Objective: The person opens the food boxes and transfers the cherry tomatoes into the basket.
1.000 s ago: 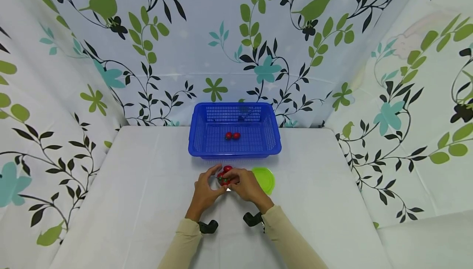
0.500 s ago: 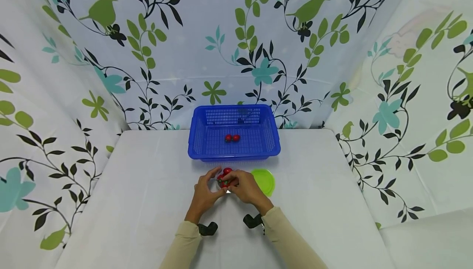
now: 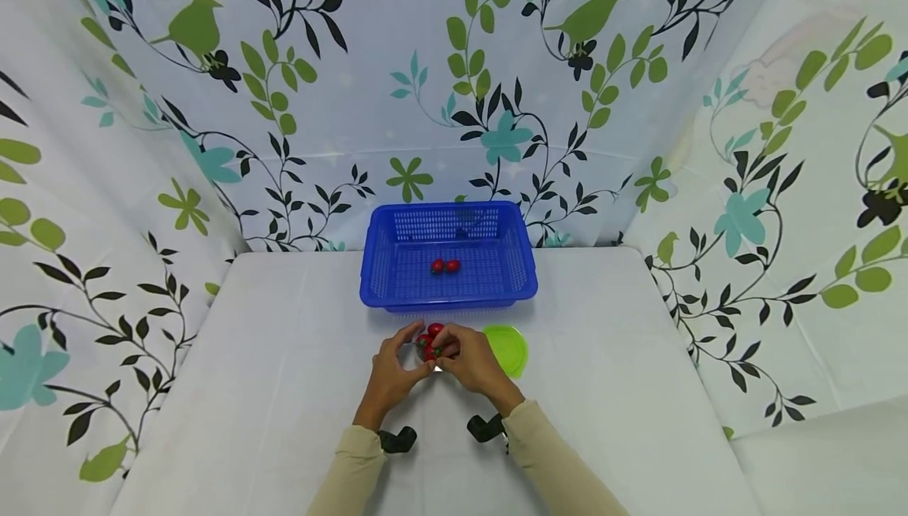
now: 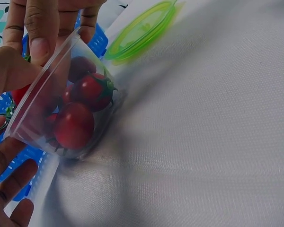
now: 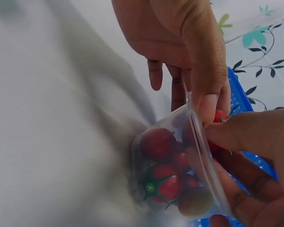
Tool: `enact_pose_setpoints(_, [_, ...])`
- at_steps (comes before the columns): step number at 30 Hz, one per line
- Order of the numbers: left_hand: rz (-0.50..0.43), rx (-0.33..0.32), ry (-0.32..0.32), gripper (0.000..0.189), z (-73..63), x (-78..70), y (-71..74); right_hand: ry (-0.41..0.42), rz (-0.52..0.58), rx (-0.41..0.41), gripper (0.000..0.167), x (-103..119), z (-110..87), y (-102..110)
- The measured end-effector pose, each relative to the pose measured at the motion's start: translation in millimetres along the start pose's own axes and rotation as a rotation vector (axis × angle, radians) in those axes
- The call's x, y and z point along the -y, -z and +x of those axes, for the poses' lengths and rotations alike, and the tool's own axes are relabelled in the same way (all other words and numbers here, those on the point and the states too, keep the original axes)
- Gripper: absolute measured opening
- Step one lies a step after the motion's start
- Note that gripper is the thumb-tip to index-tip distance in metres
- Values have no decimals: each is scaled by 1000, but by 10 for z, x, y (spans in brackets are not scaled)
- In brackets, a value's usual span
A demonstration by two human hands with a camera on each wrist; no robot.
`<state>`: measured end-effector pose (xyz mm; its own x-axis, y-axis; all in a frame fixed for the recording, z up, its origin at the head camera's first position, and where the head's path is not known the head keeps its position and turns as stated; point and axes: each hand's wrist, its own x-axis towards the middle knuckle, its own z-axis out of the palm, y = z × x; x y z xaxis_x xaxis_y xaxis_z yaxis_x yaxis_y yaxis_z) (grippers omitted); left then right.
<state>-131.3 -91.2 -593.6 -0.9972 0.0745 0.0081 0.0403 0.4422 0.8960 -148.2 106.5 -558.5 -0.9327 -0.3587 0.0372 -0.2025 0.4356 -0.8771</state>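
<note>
A clear plastic tub [image 4: 116,111] full of small red tomatoes [image 4: 75,125] with green calyxes stands on the white table. My left hand [image 3: 392,366] curls round its left side, thumb at the near side and fingers spread behind. From the right, my right hand [image 3: 471,357] reaches over the rim, thumb and fingertips closed on a cherry tomato [image 5: 220,115] at the top of the tub. The two thumbs meet near the rim in the right wrist view. My fingers partly cover the upper tomatoes.
A blue perforated basket [image 3: 448,300] stands just behind the tub, with two red tomatoes [image 3: 445,265] on its floor. The green round lid [image 3: 507,350] lies to the right, beside my right hand. Patterned cloth [image 3: 319,106] hangs at the back and sides.
The head view has shifted slightly, so the scene sits a little lower. My right fingers and the tomato under them shift slightly; both hands stay at the tub.
</note>
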Motion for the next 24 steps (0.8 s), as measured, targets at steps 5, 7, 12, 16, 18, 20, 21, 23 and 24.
enact_pose_setpoints(5, [4, -6, -9, 77, -5, 23, 6, 12, 31, -29, 23, -35, -3, -24])
enact_pose_setpoints(7, [10, -13, -14, 77, -4, 28, 10, 14, 42, -36, 23, -38, -3, -32])
enact_pose_setpoints(12, [16, -21, -16, 76, -1, 16, 22, 2, 70, -72, 20, -9, 3, -54])
enact_pose_setpoints(16, [21, -27, -24, 77, 9, 9, 23, -27, 59, -142, 19, 13, 12, -103])
enact_pose_setpoints(18, [18, -27, -26, 77, 11, 14, 19, -44, 57, -175, 19, 17, 11, -130])
enact_pose_setpoints(20, [16, -22, -25, 77, 12, 19, 13, -62, 62, -202, 19, 23, 2, -150])
enact_pose_setpoints(21, [15, -21, -24, 77, 15, 26, 10, -65, 69, -214, 19, 24, -2, -157])
enact_pose_setpoints(23, [11, -18, -20, 77, 16, 33, 3, -73, 75, -236, 18, 25, -13, -160])
enact_pose_setpoints(24, [7, -16, -20, 77, 16, 35, 1, -74, 68, -248, 19, 25, -19, -157])
